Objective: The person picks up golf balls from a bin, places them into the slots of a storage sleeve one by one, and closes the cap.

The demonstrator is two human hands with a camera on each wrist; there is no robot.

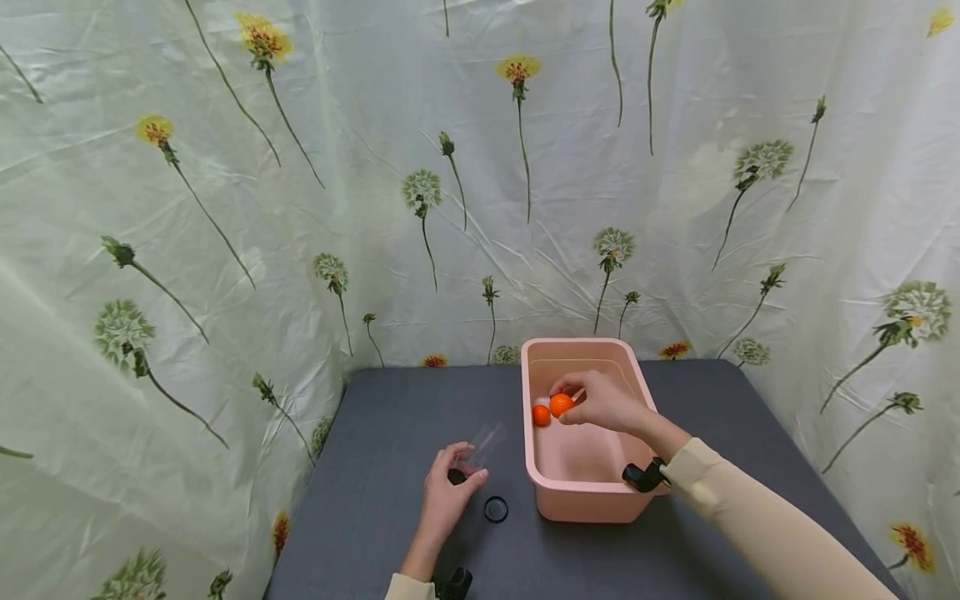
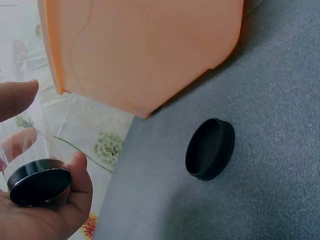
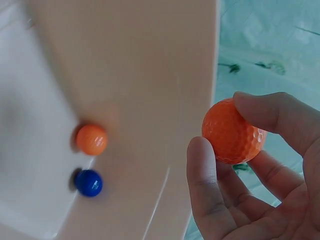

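Observation:
In my right hand (image 1: 602,403) an orange golf ball (image 3: 232,132) is pinched between thumb and fingertips, over the pink bin (image 1: 588,492). Another orange ball (image 3: 92,139) and a blue ball (image 3: 88,183) lie on the bin's floor in the right wrist view; the blue one is hidden in the head view. My left hand (image 1: 444,493) grips a clear tube (image 1: 486,444), tilted, left of the bin. A black cap (image 2: 40,186) closes the tube's near end, close to my palm.
A loose black lid (image 1: 496,509) lies on the dark grey table (image 1: 405,417) between my left hand and the bin, its hollow side showing. Behind the table hangs a pale curtain (image 1: 465,250) printed with dandelions. The bin's walls rise around the loose balls.

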